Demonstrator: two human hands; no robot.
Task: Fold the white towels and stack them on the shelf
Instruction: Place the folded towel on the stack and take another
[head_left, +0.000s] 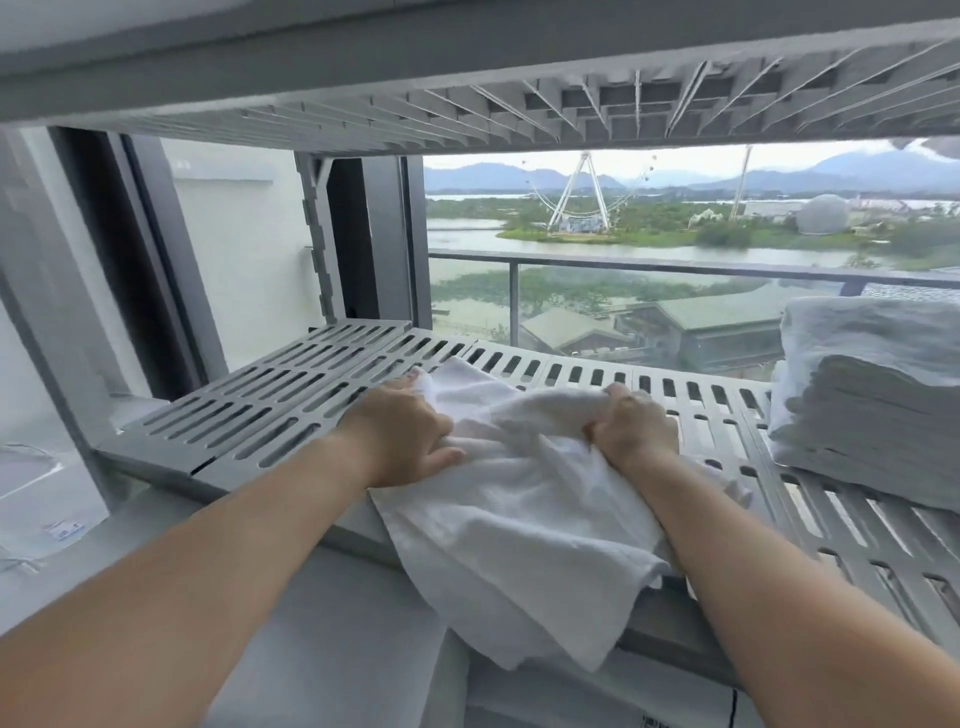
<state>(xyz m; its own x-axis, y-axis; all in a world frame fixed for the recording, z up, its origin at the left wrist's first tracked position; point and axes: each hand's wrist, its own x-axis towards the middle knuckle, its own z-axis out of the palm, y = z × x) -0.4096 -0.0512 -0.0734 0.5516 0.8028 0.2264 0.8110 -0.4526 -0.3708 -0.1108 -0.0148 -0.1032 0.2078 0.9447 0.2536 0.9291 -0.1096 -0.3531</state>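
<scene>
A crumpled white towel (519, 519) lies on the grey slatted shelf (270, 410), its near part hanging over the shelf's front edge. My left hand (405, 434) rests on the towel's left side, fingers curled into the cloth. My right hand (631, 426) is clenched around a bunched fold of the same towel. A stack of folded white towels (867, 395) sits on the shelf at the far right, apart from both hands.
Another slatted shelf (467, 104) hangs close overhead. Grey uprights stand at the left and back. Behind the shelf is a window onto a balcony rail (675, 267). A white surface lies below the shelf's front edge.
</scene>
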